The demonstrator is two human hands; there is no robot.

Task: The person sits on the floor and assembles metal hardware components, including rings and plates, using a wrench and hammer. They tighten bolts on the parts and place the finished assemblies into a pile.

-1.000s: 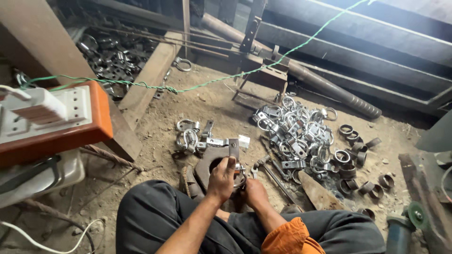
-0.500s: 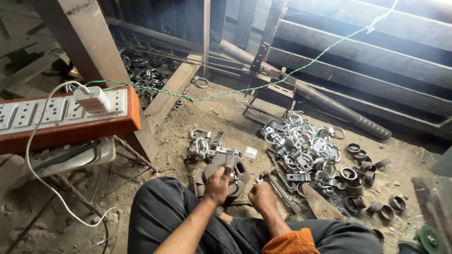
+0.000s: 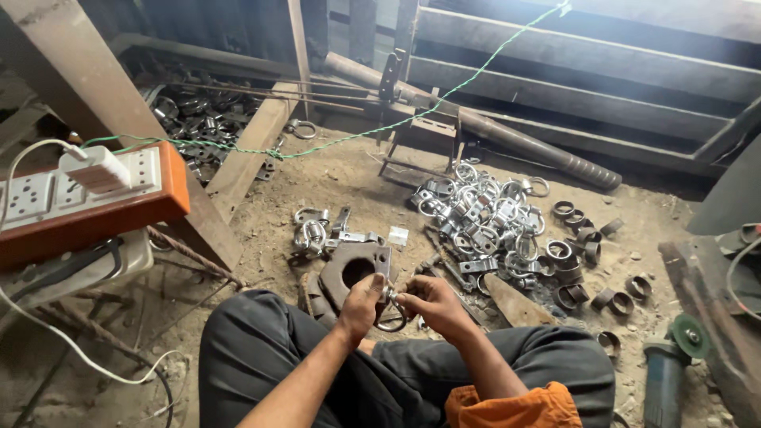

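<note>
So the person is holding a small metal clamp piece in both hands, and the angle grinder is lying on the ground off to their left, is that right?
Not quite. Both the left hand and the right hand do hold the small metal clamp piece, but the angle grinder lies on the ground to the person's right, not their left. The head view shows it at the lower right, past the right knee.
</note>
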